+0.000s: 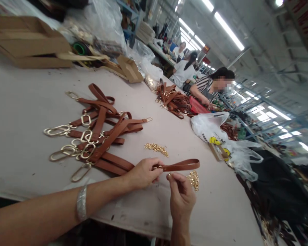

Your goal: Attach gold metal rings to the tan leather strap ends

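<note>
My left hand [145,173] is closed around one end of a looped brown leather strap [182,166], whose loop points to the right. Just below the strap, my right hand [181,191] pinches a tiny gold-coloured piece between thumb and fingertips. Beside it lies a small heap of gold metal fittings [194,180], partly behind the right hand. A second group of gold fittings [156,148] lies above the left hand. To the left is a pile of brown leather straps [100,124] with pale gold oval clasps [82,172] at their ends.
Cardboard boxes [38,44] and clear plastic bags [105,27] stand at the back left. Another heap of brown straps [173,99] lies farther back, near a person in a striped top [204,83]. White plastic bags [207,126] line the table's right edge.
</note>
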Motion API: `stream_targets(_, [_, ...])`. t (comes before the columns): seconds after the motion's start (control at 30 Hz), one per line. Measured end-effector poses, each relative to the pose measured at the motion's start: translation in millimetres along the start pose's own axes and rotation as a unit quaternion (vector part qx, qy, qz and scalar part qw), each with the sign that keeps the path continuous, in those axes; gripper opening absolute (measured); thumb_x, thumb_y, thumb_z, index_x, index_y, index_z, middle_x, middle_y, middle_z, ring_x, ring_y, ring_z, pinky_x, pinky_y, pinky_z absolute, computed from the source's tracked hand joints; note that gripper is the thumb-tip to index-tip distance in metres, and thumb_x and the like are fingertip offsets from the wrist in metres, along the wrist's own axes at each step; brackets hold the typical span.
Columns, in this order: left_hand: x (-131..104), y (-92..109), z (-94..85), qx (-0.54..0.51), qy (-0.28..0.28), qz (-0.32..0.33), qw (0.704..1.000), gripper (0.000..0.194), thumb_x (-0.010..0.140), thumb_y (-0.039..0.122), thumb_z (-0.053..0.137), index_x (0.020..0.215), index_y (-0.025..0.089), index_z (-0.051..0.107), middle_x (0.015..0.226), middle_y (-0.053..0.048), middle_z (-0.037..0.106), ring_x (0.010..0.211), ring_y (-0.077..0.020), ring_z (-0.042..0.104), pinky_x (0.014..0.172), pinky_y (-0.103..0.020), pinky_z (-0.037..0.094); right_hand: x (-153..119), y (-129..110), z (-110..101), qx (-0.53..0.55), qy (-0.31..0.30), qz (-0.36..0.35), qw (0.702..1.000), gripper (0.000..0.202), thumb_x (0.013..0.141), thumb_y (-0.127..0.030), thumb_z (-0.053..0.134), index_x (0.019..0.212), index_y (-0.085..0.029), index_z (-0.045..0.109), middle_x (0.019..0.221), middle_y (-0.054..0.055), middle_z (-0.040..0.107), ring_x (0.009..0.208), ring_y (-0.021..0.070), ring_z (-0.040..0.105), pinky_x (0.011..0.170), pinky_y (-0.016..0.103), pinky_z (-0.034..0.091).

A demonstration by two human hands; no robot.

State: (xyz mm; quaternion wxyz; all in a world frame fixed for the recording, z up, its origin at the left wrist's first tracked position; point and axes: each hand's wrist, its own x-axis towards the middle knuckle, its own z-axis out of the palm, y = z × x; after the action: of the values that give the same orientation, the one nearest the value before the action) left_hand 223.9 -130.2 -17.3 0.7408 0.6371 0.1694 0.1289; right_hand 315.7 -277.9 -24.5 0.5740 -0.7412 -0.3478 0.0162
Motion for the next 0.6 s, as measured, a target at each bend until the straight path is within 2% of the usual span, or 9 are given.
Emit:
stream_targets(0.13, [-5.4,4.0,-1.3,0.083,0.027,0.051,0.995,0.017,0.082,0.021,0.049,0.090,0.016,0.064,0.062,0.003,0.057,0.056,-0.0112,0.054,0.052,-0.020,0.039,3.9,-1.7,15.9,-0.045,-0.005,-0.076,0.996,0.010,0.085,-0.023,0.066,0.095,-0.020,0.067,0.091,0.004,0.070,0.084,0.0163,0.067,0.079,0.030,0.054])
stream_targets(0.3, [-9.2,6.3,-3.3,0.150,0.049,0.119,0.980,0.017,0.081,0.011,0.050,0.087,0.015,0.066,0.071,0.000,0.062,0.065,-0.0121,0.057,0.059,-0.021,0.042,7.2,-6.1,13.3,-0.139,-0.020,-0.156,0.978,0.006,0.087,-0.019,0.062,0.091,-0.021,0.065,0.088,0.002,0.071,0.083,0.0149,0.067,0.077,0.027,0.053])
stream_targets(0.43, [-10.6,5.2,-4.5,0.181,0.061,0.176,0.966,0.019,0.081,0.007,0.050,0.088,0.014,0.066,0.079,-0.001,0.064,0.073,-0.0132,0.058,0.067,-0.023,0.044,8.9,-14.9,13.2,-0.188,-0.019,-0.221,0.957,0.009,0.088,-0.013,0.059,0.089,-0.021,0.064,0.088,0.001,0.072,0.084,0.0132,0.068,0.078,0.024,0.052])
stream_targets(0.5, [-10.9,3.8,-4.8,0.198,0.061,0.205,0.956,0.020,0.082,0.006,0.050,0.090,0.014,0.066,0.081,-0.002,0.064,0.075,-0.0134,0.058,0.070,-0.023,0.044,7.9,-16.8,14.5,-0.193,-0.012,-0.225,0.955,0.010,0.087,-0.012,0.059,0.088,-0.021,0.063,0.087,0.001,0.071,0.084,0.0127,0.068,0.078,0.023,0.051])
stream_targets(0.6, [-11.1,1.2,-4.2,0.217,0.058,0.234,0.946,0.021,0.083,0.005,0.050,0.094,0.013,0.066,0.082,-0.003,0.064,0.078,-0.0139,0.059,0.072,-0.024,0.044,4.3,-14.4,17.3,-0.168,0.002,-0.185,0.968,0.005,0.087,-0.016,0.060,0.087,-0.020,0.063,0.086,0.001,0.070,0.083,0.0133,0.067,0.078,0.025,0.052])
